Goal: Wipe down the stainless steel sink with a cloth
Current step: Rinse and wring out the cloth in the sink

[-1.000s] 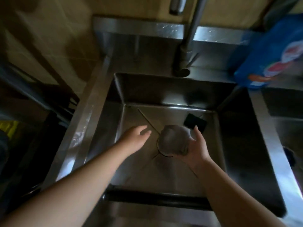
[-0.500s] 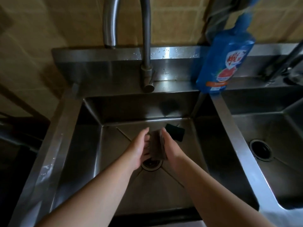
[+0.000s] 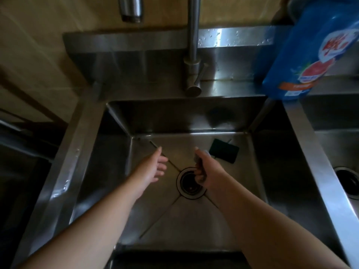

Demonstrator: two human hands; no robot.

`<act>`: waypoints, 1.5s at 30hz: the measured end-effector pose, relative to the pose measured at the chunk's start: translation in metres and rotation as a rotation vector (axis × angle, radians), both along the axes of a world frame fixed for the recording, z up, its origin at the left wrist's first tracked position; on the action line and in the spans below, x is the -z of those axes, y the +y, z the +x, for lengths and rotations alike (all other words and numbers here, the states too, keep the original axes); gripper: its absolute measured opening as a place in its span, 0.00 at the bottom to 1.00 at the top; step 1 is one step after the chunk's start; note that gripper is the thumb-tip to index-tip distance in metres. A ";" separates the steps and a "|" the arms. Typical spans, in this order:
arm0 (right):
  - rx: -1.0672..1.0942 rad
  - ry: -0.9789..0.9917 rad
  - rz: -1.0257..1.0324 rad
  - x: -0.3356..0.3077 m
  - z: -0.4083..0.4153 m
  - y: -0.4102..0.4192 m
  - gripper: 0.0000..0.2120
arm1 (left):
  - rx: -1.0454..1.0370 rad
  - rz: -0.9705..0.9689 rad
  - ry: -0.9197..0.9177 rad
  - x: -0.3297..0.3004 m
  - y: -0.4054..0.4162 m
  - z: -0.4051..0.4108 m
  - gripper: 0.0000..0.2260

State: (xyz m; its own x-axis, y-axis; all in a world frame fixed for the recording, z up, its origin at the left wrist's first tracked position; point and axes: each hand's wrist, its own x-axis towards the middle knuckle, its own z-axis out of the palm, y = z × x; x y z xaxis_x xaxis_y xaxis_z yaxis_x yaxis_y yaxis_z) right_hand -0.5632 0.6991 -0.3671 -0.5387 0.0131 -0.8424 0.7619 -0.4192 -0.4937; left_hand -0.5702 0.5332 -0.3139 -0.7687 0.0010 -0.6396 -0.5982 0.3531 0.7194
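Observation:
The stainless steel sink [image 3: 108, 171] fills the view, with a round drain [image 3: 189, 184] in the middle of its floor. My right hand [image 3: 208, 171] hovers over the drain's right edge, fist closed around a dark grey cloth [image 3: 198, 162] of which only a small bunched part shows between the fingers. My left hand [image 3: 155, 166] is left of the drain, fingers spread and empty, a short gap away from the right hand. A dark rectangular sponge [image 3: 223, 153] lies flat on the sink floor at the back right.
A steel faucet [image 3: 192, 55] rises from the back ledge, its spout [image 3: 130, 8] overhead at top. A blue detergent bottle [image 3: 310, 51] stands on the divider at right. A second basin with its own drain [image 3: 347, 183] lies to the right.
The hands were pressed together around the cloth; now they have parted, the left hand open and empty, the right keeping the bunched cloth. The view has moved closer to the basin.

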 end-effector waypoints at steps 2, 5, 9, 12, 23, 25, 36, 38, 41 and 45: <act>-0.054 -0.026 0.053 0.000 -0.005 -0.001 0.17 | -0.015 -0.039 -0.023 0.003 -0.011 0.001 0.21; -0.153 -0.050 0.211 -0.001 -0.012 -0.010 0.16 | -0.041 -0.043 -0.028 0.005 -0.019 0.002 0.21; -0.203 -0.032 0.312 -0.003 -0.018 -0.020 0.14 | -0.036 -0.056 -0.009 0.009 -0.021 0.005 0.22; -0.242 -0.004 0.358 -0.004 -0.020 -0.026 0.13 | -0.044 -0.057 -0.011 0.012 -0.019 0.006 0.24; -0.146 0.028 0.370 -0.013 -0.014 -0.041 0.13 | -0.046 -0.017 0.014 0.016 -0.013 0.012 0.17; -0.163 0.079 0.320 -0.017 -0.008 -0.043 0.15 | -0.046 0.005 0.025 0.014 -0.008 0.014 0.15; 0.123 -0.037 -0.143 -0.036 0.029 -0.035 0.17 | -0.080 0.040 -0.019 0.010 0.028 0.027 0.15; 0.150 -0.029 -0.234 -0.040 0.033 -0.025 0.18 | -0.071 -0.007 0.029 0.012 0.031 0.026 0.13; 0.170 -0.005 -0.281 -0.042 0.039 -0.007 0.19 | -0.087 0.032 0.024 0.015 0.029 0.025 0.09; 0.204 -0.022 -0.303 -0.039 0.050 0.019 0.23 | 0.014 -0.056 0.023 0.021 0.015 0.020 0.11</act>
